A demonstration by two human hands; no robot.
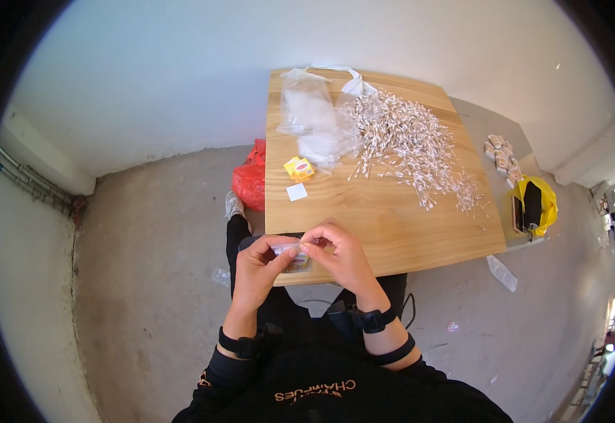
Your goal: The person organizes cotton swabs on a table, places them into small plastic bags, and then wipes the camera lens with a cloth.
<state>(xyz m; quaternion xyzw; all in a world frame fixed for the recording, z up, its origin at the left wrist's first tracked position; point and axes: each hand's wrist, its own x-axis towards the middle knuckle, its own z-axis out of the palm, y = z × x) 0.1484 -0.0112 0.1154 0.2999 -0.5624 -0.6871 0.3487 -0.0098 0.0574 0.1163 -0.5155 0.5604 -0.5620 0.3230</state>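
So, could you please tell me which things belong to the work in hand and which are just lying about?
Likely the work: small clear bag, held; cotton swabs; yellow cards; large clear bags; small packets.
Probably lying about: red bag; yellow bag; loose clear plastic.

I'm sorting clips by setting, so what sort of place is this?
Probably a makeshift workroom: a heap of swabs on a wooden table, and exposed pipes.

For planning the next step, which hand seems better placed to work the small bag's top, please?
Probably the right hand: it pinches the small bag near the top, while the left hand holds its left side.
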